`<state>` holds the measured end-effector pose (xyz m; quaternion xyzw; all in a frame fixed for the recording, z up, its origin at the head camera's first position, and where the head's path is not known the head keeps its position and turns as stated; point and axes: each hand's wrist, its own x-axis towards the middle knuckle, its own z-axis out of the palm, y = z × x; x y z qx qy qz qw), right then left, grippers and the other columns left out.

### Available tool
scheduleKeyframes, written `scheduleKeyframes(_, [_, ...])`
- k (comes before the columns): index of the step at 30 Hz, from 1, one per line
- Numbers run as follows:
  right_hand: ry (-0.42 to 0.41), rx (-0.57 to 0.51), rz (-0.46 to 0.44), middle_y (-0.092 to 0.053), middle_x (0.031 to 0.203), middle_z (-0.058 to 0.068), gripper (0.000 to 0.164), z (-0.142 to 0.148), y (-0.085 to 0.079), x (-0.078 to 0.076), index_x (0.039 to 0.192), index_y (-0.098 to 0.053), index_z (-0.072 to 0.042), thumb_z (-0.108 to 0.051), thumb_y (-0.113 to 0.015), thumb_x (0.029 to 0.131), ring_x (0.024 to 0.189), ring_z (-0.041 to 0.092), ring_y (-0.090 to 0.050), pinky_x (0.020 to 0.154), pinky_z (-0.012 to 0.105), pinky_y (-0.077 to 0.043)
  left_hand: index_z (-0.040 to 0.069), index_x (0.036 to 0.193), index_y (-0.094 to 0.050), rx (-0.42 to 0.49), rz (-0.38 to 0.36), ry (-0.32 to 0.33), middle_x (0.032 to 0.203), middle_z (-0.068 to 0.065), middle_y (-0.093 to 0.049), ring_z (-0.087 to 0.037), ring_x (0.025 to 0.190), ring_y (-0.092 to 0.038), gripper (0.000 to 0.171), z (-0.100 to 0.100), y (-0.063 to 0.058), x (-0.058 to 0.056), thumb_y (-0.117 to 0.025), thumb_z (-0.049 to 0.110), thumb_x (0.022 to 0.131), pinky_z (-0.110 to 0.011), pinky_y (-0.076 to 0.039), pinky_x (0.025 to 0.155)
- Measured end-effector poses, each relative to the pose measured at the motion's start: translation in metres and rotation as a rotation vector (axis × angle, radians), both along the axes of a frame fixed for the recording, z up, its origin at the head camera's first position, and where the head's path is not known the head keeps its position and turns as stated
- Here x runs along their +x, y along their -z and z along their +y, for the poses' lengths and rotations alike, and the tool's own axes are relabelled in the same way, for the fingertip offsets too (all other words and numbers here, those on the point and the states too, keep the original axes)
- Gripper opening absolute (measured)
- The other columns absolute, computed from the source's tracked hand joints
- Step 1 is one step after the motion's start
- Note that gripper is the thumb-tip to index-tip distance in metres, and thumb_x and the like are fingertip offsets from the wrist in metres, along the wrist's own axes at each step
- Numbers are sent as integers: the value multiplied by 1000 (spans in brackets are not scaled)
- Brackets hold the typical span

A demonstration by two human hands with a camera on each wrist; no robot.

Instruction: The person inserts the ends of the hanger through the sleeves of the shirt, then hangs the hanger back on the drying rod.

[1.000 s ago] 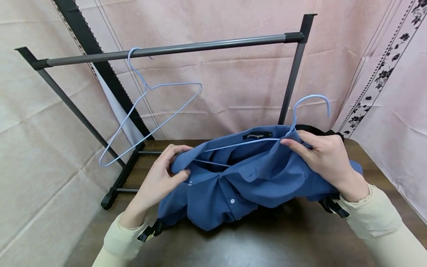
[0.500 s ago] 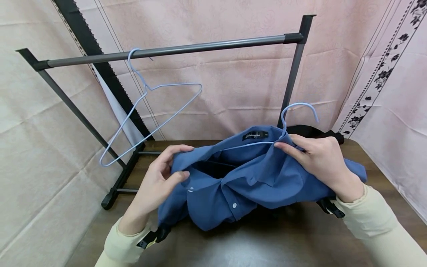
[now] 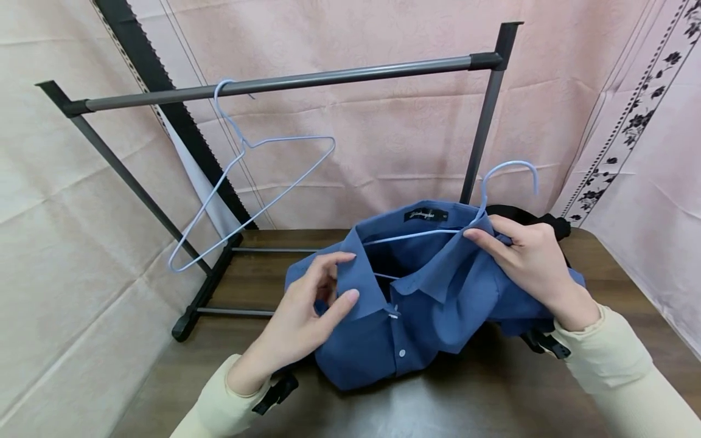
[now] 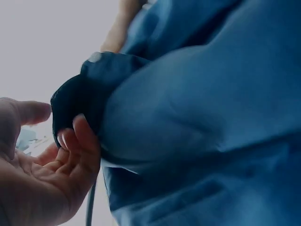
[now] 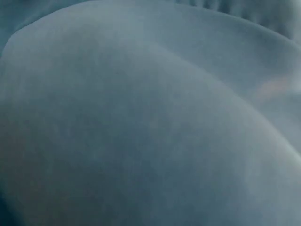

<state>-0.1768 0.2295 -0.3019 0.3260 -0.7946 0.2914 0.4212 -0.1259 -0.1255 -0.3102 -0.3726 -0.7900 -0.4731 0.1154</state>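
Right hand (image 3: 530,261) pinches blue shirt (image 3: 429,319) beside hanger (image 3: 484,194); left hand (image 3: 300,320), loosely parted, touches collar (image 3: 366,285); seating the shirt evenly looks best.

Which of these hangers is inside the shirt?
The hanger beside the right hand: its hook sticks out of the blue shirt. The other hanger hangs bare on the rack.

Pink cloth bkgd (image 3: 394,134) behind brn tbl (image 3: 493,395)
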Motion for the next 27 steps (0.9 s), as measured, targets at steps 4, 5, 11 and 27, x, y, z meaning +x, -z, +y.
scheduleKeyframes(4, [-2,-9,-6,-29,58,-13,49,2,3,1,67,-50,-18,-57,-56,97,48,-1,-34,47,16,-19,14,142,-48,-73,236,-171,91,4,-54,-8,65,-46,50,-4,7,-11,-68,11,97,-25,-41,55])
scheduleKeyframes(5, [3,-15,-5,-29,58,-13,50,2,4,1,66,-50,-18,-57,-56,97,48,-1,-33,47,16,-19,14,141,-50,-88,281,-216,92,4,-54,-8,67,-45,48,-7,7,-14,-69,14,97,-25,-40,56])
scheduleKeyframes(11, [32,-37,26,-23,59,-12,52,4,7,2,65,-47,-17,-58,-56,96,47,-2,-25,48,15,-16,14,134,-62,-175,377,-336,116,-5,-60,-20,100,-49,42,-26,7,-30,-68,33,98,-36,-42,77])
scheduleKeyframes(27, [11,-62,33,-34,55,-9,51,5,10,3,73,-61,-13,-58,-56,96,48,-2,-33,47,14,-21,10,121,-71,-123,481,-104,109,1,-72,-14,94,-62,26,-30,15,-54,-53,22,107,-27,-47,82])
